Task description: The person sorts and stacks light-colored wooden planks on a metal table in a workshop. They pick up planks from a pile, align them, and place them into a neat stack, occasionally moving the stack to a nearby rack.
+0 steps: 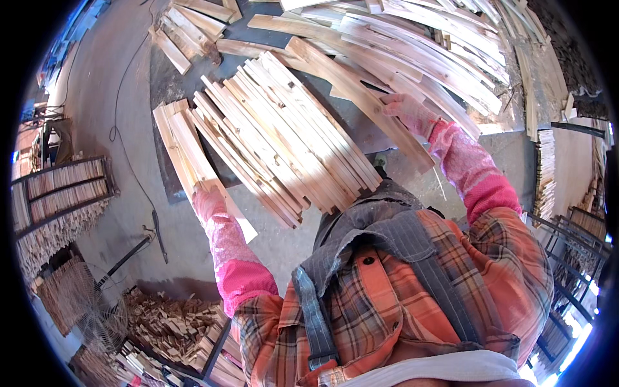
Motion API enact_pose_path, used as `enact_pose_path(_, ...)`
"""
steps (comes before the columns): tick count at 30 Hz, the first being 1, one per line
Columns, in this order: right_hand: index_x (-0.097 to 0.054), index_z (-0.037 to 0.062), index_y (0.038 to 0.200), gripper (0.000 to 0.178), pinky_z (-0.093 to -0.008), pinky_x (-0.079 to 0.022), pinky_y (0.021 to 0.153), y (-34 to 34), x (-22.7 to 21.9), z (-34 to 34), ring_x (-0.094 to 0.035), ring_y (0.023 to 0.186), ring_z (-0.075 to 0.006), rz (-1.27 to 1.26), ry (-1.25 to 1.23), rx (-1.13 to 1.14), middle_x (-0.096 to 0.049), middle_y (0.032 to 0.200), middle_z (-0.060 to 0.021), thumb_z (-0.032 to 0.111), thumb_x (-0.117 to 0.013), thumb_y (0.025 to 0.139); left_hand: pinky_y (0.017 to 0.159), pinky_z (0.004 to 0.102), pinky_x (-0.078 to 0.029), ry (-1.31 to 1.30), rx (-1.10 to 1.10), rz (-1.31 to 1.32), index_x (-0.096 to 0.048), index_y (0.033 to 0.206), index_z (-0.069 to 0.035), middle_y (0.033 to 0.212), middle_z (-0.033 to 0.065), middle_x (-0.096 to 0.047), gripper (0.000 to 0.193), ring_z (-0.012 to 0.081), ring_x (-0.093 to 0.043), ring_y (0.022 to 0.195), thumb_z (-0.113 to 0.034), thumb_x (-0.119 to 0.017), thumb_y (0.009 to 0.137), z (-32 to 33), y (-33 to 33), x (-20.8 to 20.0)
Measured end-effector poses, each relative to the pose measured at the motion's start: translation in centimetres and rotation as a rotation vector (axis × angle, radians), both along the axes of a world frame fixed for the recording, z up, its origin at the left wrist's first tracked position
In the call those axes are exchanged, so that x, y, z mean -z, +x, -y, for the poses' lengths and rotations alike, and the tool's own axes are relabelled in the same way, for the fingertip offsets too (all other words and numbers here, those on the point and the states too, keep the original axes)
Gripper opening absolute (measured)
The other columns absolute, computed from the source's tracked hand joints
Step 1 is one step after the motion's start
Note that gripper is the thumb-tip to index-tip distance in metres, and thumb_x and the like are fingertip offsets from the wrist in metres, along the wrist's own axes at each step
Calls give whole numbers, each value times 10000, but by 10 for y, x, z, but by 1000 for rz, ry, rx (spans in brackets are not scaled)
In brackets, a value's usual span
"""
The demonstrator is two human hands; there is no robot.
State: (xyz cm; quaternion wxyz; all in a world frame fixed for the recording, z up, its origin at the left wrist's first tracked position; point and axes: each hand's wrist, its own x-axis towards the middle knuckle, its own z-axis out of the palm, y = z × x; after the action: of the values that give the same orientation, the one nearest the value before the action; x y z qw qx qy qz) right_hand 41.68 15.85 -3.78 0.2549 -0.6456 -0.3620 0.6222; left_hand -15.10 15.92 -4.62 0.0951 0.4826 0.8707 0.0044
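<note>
My right hand, in a light pink glove, grips the edge of a long wooden board. That board slants across the right side of the dark table top, its near end close to my body. At the left, my left hand, also gloved, is closed over a wooden plank in a small group of planks. One plank end sticks out past this hand toward me. Between my hands lies a wide row of narrow wooden strips, side by side, their near ends almost at my waist. My left fingertips are partly hidden.
A large spread of boards covers the far right, with short pieces at the far left. A black cable runs along the floor. Racks of stacked wood, a fan and a scrap heap stand to the left.
</note>
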Motion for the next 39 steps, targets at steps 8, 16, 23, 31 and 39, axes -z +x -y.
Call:
enact_pose_path(8, -672, 64, 1262, 371, -321, -495, 859, -72, -15, -4, -634, 949, -151, -11, 138, 9, -715, 1072, -64, 187, -660, 911, 1053, 389, -442, 351, 159, 175, -605, 1331, -31, 1203, 220, -643, 499, 367, -593, 1198, -219, -723, 884, 20, 17, 34)
enact_pose_path(16, -614, 56, 1316, 472, -412, -466, 1007, -121, 38, 1, -613, 1170, -400, 513, 323, -283, -661, 1224, -231, 353, -565, 951, 1009, 311, -459, 308, -141, 794, -491, 1399, 78, 1254, 168, -662, 563, 227, -622, 1136, -247, -673, 976, 22, 68, 56)
enact_pose_path(23, -671, 26, 1204, 531, -433, -483, 955, -150, 33, -44, -641, 1110, -402, 623, 167, -304, -682, 1156, -247, 482, -531, 968, 940, 312, -528, 672, -308, 1203, -455, 1429, 53, 1269, 155, -643, 514, 213, -645, 1106, -117, -647, 983, 26, 54, 117)
enact_pose_path(31, -711, 39, 1064, 553, -496, -489, 906, -178, 15, -50, -647, 1046, -433, 801, 159, -433, -687, 1071, -250, 536, -494, 957, 926, 286, -517, 740, -444, 1316, -568, 1320, 90, 1200, 137, -658, 391, 190, -636, 1069, -84, -619, 973, 39, 74, 81)
enact_pose_path(39, -691, -29, 995, 714, -497, -490, 887, -179, 43, -98, -653, 1008, -452, 800, 105, -599, -680, 1000, -291, 639, -445, 942, 604, 216, -486, 615, -497, 1376, -671, 1136, -2, 930, 39, -712, 239, 70, -620, 736, -157, -689, 955, 6, 46, 99)
